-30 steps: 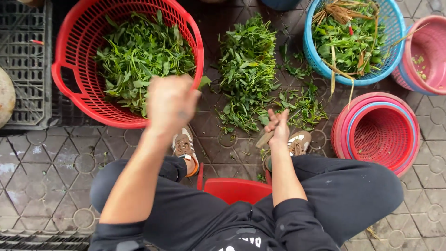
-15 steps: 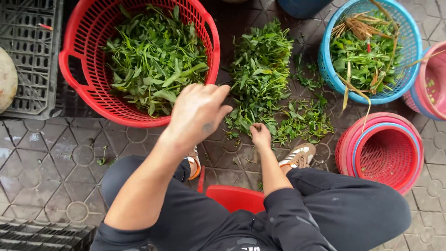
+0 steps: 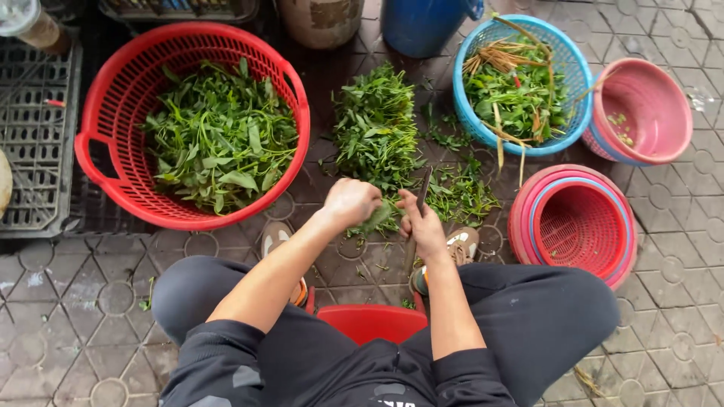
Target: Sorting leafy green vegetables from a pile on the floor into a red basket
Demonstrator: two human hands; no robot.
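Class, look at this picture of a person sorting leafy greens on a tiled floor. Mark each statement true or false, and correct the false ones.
1. The large red plastic basket holds green leaves. True.
2. The left hand rests inside the blue plastic basket. False: it grips a small bunch of green stems above the floor.
3. The right hand holds a dark-bladed knife. True.
4. The pink plastic bowl is piled full of leaves. False: only a few scraps lie in it.
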